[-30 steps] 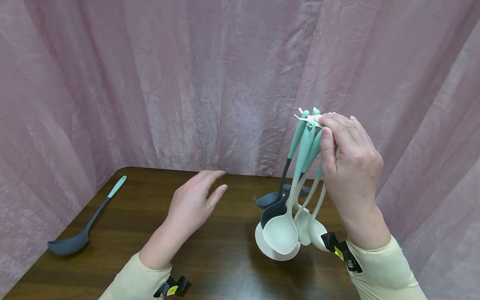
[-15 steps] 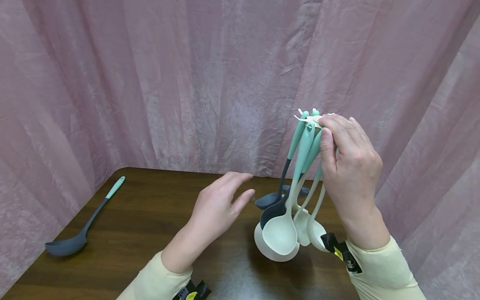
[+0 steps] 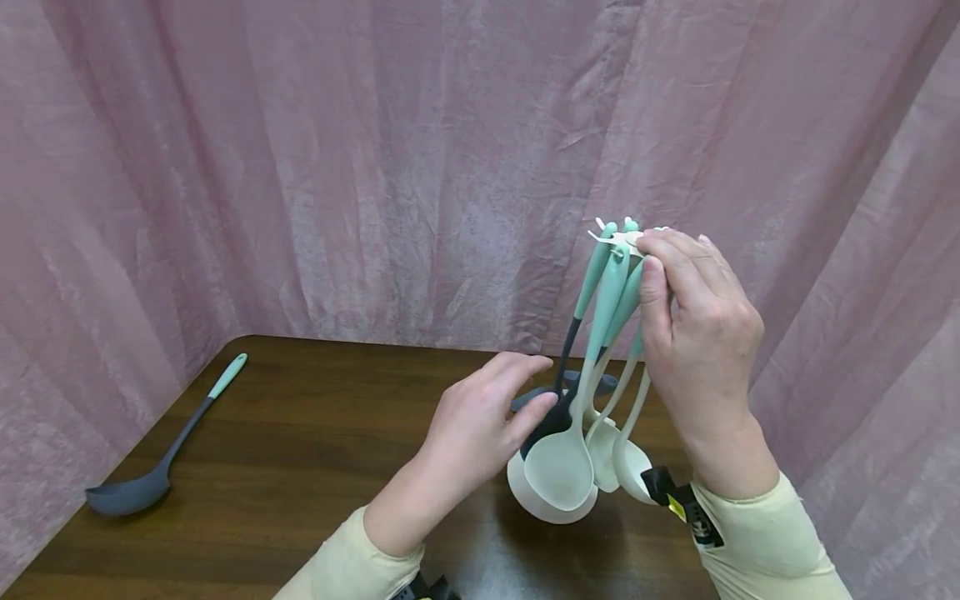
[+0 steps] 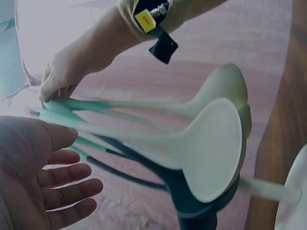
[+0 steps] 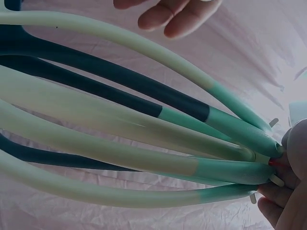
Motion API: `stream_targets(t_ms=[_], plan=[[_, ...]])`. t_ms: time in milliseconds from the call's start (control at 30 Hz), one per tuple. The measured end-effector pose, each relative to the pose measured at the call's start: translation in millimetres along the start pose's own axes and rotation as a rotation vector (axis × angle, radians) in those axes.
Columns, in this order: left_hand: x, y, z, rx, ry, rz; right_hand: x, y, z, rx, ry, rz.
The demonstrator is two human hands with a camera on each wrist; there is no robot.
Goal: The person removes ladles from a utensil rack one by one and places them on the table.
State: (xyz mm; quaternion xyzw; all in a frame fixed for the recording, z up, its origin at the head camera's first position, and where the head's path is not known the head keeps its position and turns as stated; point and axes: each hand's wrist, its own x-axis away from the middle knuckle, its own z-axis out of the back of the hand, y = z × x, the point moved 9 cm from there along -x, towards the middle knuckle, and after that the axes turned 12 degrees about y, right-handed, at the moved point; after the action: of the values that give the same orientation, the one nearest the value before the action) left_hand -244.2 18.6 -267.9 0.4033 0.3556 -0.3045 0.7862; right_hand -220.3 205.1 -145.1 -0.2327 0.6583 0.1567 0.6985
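A utensil stand with a white round base (image 3: 536, 502) and hooked white top (image 3: 628, 239) carries several hanging ladles and spoons with mint handles. My right hand (image 3: 701, 308) grips the stand's top; in the right wrist view its fingertips (image 5: 271, 196) curl beneath the hooks. My left hand (image 3: 480, 417) is at the left side of the hanging utensils, fingers spread and holding nothing. In the head view it overlaps a dark grey ladle; I cannot tell whether they touch. A white ladle (image 3: 558, 471) hangs at the front, and is large in the left wrist view.
A dark grey ladle (image 3: 131, 493) with a mint handle lies at the left edge of the brown wooden table (image 3: 315, 450). Pink curtains (image 3: 420, 167) hang behind the table and along its sides.
My left hand has moved steadily right across the table, up to the hanging utensils. My right hand keeps its grip on the stand's top, and the stand stays put.
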Motion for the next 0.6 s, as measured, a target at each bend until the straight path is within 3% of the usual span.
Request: stream_targets(t_ms=[433, 600], plan=[[2.9, 7.4, -22.0, 0.081, -0.019, 0.046, -0.6, -2, -1, -0.001, 0.005, 0.008], [3.8, 10.9, -28.3, 0.098, -0.008, 0.034, -0.8, -1, 0, 0.003, 0.008, 0.007]])
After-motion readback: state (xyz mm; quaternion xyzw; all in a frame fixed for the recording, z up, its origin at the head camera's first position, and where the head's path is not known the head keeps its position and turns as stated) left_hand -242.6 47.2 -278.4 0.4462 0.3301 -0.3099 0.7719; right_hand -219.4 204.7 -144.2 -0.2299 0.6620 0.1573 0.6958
